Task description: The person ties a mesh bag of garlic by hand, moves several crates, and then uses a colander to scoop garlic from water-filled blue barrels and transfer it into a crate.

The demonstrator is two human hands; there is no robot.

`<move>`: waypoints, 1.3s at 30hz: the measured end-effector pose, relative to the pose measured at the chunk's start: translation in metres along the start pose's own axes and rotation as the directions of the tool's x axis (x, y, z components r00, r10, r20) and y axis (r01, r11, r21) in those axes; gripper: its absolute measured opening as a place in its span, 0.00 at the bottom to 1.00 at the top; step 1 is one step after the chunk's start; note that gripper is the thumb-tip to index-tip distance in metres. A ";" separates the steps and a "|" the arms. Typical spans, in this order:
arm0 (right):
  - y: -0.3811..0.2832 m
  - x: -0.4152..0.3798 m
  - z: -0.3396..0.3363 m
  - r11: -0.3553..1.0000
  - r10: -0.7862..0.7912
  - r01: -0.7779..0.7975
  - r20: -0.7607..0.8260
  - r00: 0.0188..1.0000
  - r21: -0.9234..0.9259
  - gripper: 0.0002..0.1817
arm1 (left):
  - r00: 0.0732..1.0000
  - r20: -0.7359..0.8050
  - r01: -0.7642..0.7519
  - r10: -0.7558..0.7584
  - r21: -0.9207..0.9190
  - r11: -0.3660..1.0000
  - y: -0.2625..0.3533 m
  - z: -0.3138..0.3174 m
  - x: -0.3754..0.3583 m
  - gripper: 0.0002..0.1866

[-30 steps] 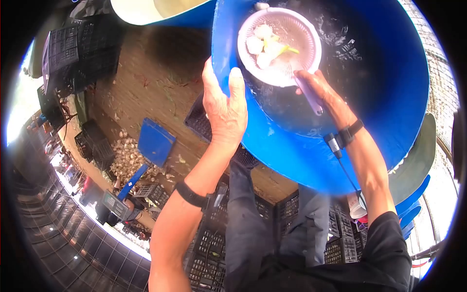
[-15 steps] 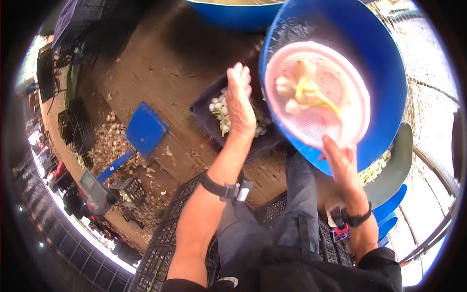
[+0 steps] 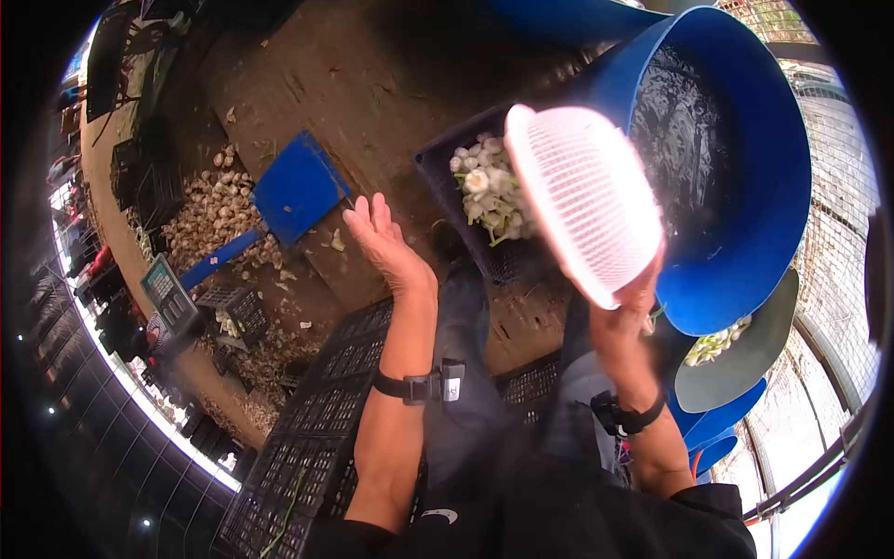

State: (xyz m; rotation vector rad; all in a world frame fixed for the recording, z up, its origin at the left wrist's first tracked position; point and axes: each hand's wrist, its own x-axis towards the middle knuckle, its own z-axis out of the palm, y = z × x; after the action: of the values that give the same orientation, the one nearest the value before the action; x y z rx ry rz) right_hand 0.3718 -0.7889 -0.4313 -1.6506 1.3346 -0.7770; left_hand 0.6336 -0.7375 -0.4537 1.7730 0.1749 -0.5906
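Note:
A pink plastic colander [image 3: 587,196] is tipped on its side, its perforated underside turned to the right and its mouth toward the dark crate [image 3: 438,168]. My right hand [image 3: 629,298] grips the colander by its lower edge, with the fingers partly hidden behind it. White garlic bulbs [image 3: 489,182] with green stems fill the crate beside the colander. Whether any bulbs are inside the colander cannot be seen. My left hand [image 3: 396,252] holds nothing; its fingers are spread, to the left of the crate and above the floor.
A large blue tub [image 3: 754,270] with water stands at right. Below it, a grey-green tub [image 3: 736,377] holds peeled garlic. A blue shovel [image 3: 303,186] lies by a pile of garlic bulbs [image 3: 219,200]. Black crates [image 3: 307,438] stand beside my legs.
The colander has gone from over the blue tub, with bulbs showing in it, to beside the crate, tipping sideways. My left hand has moved left and down, away from the crate.

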 end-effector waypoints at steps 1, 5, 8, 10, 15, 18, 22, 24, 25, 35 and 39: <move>-0.003 0.003 -0.004 0.998 0.040 -0.036 -0.063 0.997 0.059 0.43 | 1.000 0.004 0.002 -0.002 0.001 1.000 0.002 0.002 0.001 0.47; -0.024 0.037 -0.063 0.983 0.074 -0.117 -0.282 0.957 -0.140 0.33 | 0.990 0.142 -0.003 0.006 -0.019 1.000 0.003 0.039 -0.009 0.42; -0.010 0.071 -0.120 0.976 0.070 -0.152 -0.436 0.897 -0.157 0.26 | 0.943 0.326 -0.072 0.062 0.016 0.997 -0.004 0.104 -0.031 0.33; 0.027 0.092 -0.163 0.877 0.159 -0.311 -0.391 0.907 -0.366 0.29 | 0.872 0.466 -0.211 0.151 0.080 0.974 -0.004 0.153 -0.056 0.29; 0.235 0.139 -0.246 0.553 -0.108 -0.145 -0.244 0.964 -0.820 0.30 | 0.620 0.754 -0.588 0.218 0.262 0.765 -0.035 0.249 -0.075 0.35; 0.305 0.166 -0.256 0.577 0.102 -0.221 -0.200 0.975 -0.786 0.33 | 0.560 0.740 -0.747 0.373 0.255 0.614 -0.061 0.272 -0.066 0.31; 0.354 0.190 -0.234 0.614 0.206 -0.210 -0.103 0.973 -0.761 0.37 | 0.588 0.727 -0.720 0.356 0.269 0.640 -0.056 0.274 -0.076 0.30; 0.385 0.190 -0.212 0.632 0.208 -0.181 -0.060 0.976 -0.753 0.39 | 0.597 0.728 -0.713 0.336 0.289 0.639 -0.055 0.275 -0.077 0.29; 0.399 0.188 -0.200 0.642 0.192 -0.144 -0.024 0.981 -0.753 0.40 | 0.596 0.733 -0.715 0.329 0.298 0.632 -0.056 0.275 -0.077 0.29; 0.453 0.163 -0.125 0.887 0.310 -0.192 0.232 0.922 -0.421 0.45 | 0.595 0.726 -0.752 0.345 0.350 0.559 -0.054 0.275 -0.081 0.26; 0.436 0.158 -0.102 0.862 0.219 -0.023 0.331 0.918 -0.506 0.46 | 0.593 0.725 -0.755 0.351 0.347 0.557 -0.054 0.277 -0.082 0.25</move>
State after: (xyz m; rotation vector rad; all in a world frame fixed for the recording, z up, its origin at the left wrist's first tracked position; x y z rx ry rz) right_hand 0.1292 -0.9950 -0.7837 -1.9579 1.4056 -0.0099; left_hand 0.4584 -0.9664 -0.5090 2.0141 -1.1845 -0.7006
